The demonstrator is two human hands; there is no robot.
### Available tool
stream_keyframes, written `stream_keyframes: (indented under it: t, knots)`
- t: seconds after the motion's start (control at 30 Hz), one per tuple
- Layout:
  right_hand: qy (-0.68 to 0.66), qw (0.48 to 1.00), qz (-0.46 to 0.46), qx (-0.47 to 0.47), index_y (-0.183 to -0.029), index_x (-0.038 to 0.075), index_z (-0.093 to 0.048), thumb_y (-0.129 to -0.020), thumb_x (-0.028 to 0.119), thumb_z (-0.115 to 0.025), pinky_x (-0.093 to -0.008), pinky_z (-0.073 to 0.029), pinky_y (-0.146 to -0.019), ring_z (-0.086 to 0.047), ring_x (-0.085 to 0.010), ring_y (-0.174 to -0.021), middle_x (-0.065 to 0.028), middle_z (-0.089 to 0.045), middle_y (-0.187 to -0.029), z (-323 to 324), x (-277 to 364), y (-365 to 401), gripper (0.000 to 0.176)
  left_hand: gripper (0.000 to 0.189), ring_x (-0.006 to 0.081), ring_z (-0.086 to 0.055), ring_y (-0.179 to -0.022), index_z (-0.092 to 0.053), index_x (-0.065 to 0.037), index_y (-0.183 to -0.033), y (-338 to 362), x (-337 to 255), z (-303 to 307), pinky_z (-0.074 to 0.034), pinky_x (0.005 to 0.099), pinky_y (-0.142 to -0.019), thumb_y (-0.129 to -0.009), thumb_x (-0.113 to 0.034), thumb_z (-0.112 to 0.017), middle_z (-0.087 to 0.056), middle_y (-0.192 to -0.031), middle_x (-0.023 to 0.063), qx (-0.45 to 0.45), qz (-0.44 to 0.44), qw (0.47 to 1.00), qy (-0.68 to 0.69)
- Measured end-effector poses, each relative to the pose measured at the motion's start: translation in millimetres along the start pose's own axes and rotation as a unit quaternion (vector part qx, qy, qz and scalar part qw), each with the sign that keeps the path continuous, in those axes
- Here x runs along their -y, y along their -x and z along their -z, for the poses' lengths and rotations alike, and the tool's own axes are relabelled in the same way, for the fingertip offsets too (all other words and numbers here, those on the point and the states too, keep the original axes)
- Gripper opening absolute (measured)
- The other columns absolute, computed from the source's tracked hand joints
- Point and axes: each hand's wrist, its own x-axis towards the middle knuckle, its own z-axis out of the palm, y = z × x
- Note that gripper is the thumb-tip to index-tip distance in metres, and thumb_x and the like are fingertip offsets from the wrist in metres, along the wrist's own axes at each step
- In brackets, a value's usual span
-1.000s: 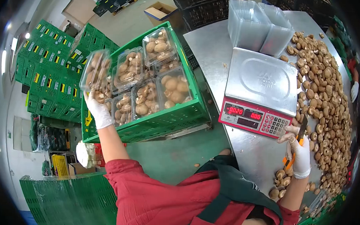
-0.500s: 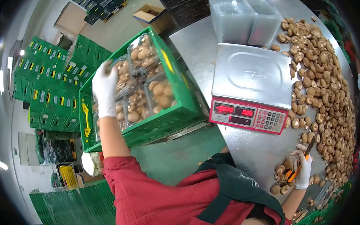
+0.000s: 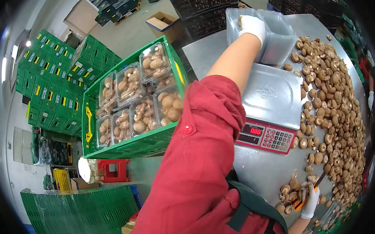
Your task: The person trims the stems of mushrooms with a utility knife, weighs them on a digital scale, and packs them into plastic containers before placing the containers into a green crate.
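Note:
My left hand, in a white glove with bare fingertips, is closed over the rim of a stack of clear plastic containers. Part of its grip is hidden behind the glove. My right hand, also gloved, holds an orange-handled knife, its dark blade pointing away from me. Several loose brown mushrooms lie on the metal table beside that hand. Between the two hands sits a red scale with a steel pan, partly covered by my left arm; its display reads 0.00.
A green crate on the left holds packed mushroom containers. The large mushroom heap spreads along the table's right side. Stacked green crates stand farther left, and a cardboard box is on the floor. Another person's gloved hand shows at far right.
My left hand has left the green crate and moved right across to the container stack. My right hand still holds the knife near the loose mushrooms. The view has shifted slightly.

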Motion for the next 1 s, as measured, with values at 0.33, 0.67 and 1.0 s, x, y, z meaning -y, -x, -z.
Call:
stream_keyframes:
  t: [0.33,0.67,1.0]
  knots:
    - [0.054,0.998,-0.024,-0.005,-0.119,-0.002,-0.055,-0.099,0.016,-0.053,-0.0186,-0.029,-0.039,-0.041,-0.0052,-0.043,-0.0094,-0.066,-0.084,-22.9,3.8,9.8,0.027,0.028,0.0241,-0.068,-0.094,-0.073,-0.015,-0.109,-35.4,0.4,-35.5,-0.048,0.0457,-0.071,-0.083,-0.022,-0.065,-0.071,-0.107,0.0033,-0.063,0.009,0.997,-0.036]
    - [0.097,0.995,-0.020,-0.017,-0.118,-0.003,-0.056,-0.099,0.014,-0.053,-0.0186,-0.029,-0.040,-0.041,-0.0046,-0.044,-0.0088,-0.066,-0.085,-20.6,11.7,12.5,0.027,0.023,0.0227,-0.069,-0.100,-0.075,-0.014,-0.101,-12.9,18.5,1.2,-0.054,0.0349,-0.076,-0.080,-0.018,-0.068,-0.073,-0.103,0.0065,-0.162,0.077,0.978,0.107]
    - [0.111,0.993,-0.029,-0.003,-0.118,0.000,-0.057,-0.099,0.013,-0.052,-0.0194,-0.030,-0.039,-0.042,-0.0048,-0.045,-0.0087,-0.066,-0.087,-38.2,13.1,1.7,0.023,0.009,0.0318,-0.066,-0.072,-0.070,-0.005,-0.072,156.1,-25.1,-10.1,-0.051,0.0439,-0.065,-0.068,-0.008,-0.063,-0.067,-0.072,0.0163,-0.339,-0.018,0.910,0.240]
